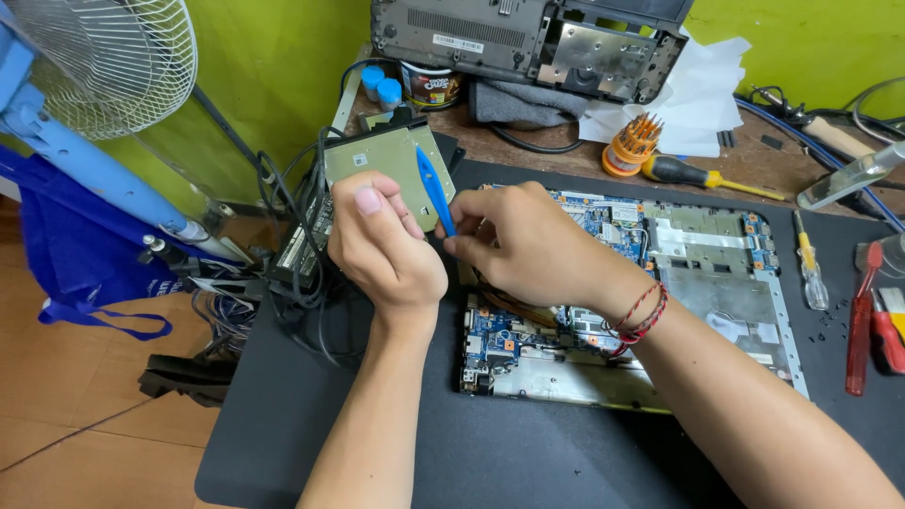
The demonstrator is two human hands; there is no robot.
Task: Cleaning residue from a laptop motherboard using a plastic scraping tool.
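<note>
Single head-worn view, looked steeply down, close over both grips; surface [528, 452] filled the frame beyond them.

Place: a small electronics repair workbench is standing against a green wall.
Signs: an opened laptop [650, 302] is lying on a black mat [471, 452]; screwdrivers [702, 174] and a bit holder [630, 146] are crowding the wooden bench [754, 155].
Backdrop: another laptop chassis [528, 42] is leaning behind; a fan [104, 57] is standing left.
</note>
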